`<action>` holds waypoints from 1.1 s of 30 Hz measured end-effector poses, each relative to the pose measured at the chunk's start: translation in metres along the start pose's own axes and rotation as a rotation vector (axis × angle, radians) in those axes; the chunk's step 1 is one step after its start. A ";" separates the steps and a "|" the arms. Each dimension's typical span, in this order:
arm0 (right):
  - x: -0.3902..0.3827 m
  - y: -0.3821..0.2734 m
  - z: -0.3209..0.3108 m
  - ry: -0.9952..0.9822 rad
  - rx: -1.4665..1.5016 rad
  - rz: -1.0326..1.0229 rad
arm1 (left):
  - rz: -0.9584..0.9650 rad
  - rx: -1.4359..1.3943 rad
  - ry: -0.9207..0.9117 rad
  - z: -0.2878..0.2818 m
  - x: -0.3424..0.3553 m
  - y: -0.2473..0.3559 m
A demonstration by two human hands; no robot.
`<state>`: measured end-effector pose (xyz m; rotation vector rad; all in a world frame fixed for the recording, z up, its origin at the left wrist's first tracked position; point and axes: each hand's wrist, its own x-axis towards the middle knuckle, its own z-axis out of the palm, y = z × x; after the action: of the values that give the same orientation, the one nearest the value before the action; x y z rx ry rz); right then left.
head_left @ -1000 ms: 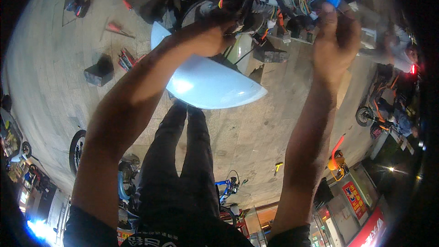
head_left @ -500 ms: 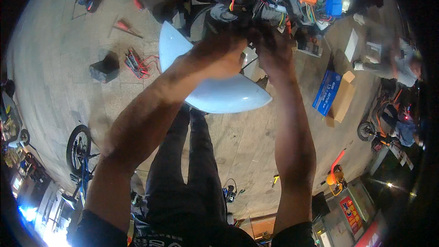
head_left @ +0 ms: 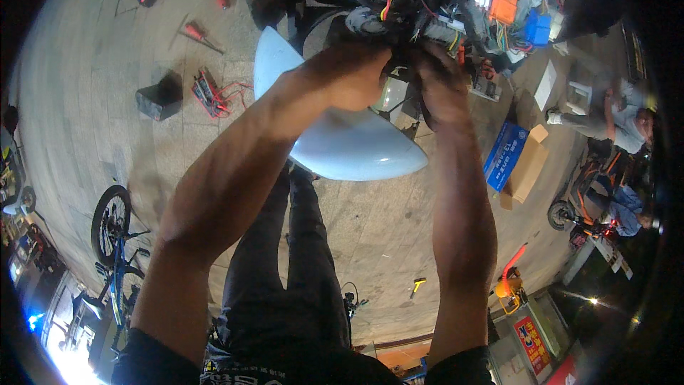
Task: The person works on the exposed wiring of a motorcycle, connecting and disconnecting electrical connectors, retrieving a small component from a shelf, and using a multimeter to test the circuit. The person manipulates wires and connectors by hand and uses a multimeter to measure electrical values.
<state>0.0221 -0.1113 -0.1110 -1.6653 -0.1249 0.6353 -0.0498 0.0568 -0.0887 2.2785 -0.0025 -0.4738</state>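
Dark wiring bundle of thin black cables [head_left: 405, 41] lies just ahead of the fingers, between the two hands, at the top of the view; both about equally near it
Its long axis hard to read in shadow; wiring spreads across the top, more of it to the right
Left hand [head_left: 356, 80]: fingers curled at the near side of the bundle; grip cannot be told
Right hand [head_left: 443, 85]: fingers bent into the same dark spot, tips lost in shadow; whether pinching or loose, cannot tell
Glossy white curved panel [head_left: 360, 148] below the hands, long axis slanting upper left to lower right; left forearm crosses over it, so left is nearer
Edges: panel's pointed right end stops short of the right forearm; orange plastic block connector [head_left: 503, 5] and blue plastic block connector [head_left: 538, 28] sit up and right of the right hand
Room: gap between forearms opens toward the pale paved floor [head_left: 377, 228]; blue-and-brown cardboard box [head_left: 506, 154] rests right of the right forearm
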 end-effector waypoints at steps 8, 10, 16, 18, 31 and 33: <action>-0.005 0.001 -0.008 -0.039 0.258 0.108 | -0.064 -0.112 -0.082 -0.008 0.019 -0.019; -0.005 0.001 -0.009 -0.047 0.274 0.104 | -0.006 -0.160 -0.078 -0.009 0.019 -0.024; -0.002 0.002 -0.009 -0.135 0.363 0.093 | 0.102 -0.142 0.070 -0.008 0.009 -0.022; -0.003 0.003 -0.009 -0.155 0.425 0.109 | 0.089 -0.081 0.115 -0.007 0.001 -0.016; -0.016 0.012 -0.020 -0.289 0.290 0.006 | 0.237 0.195 0.227 0.002 -0.061 0.023; -0.018 0.008 -0.021 -0.240 0.509 0.175 | 0.216 0.180 0.230 0.007 -0.066 0.032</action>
<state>0.0146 -0.1395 -0.1115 -1.1130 0.0123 0.9147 -0.1088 0.0396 -0.0480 2.4620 -0.1805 -0.1002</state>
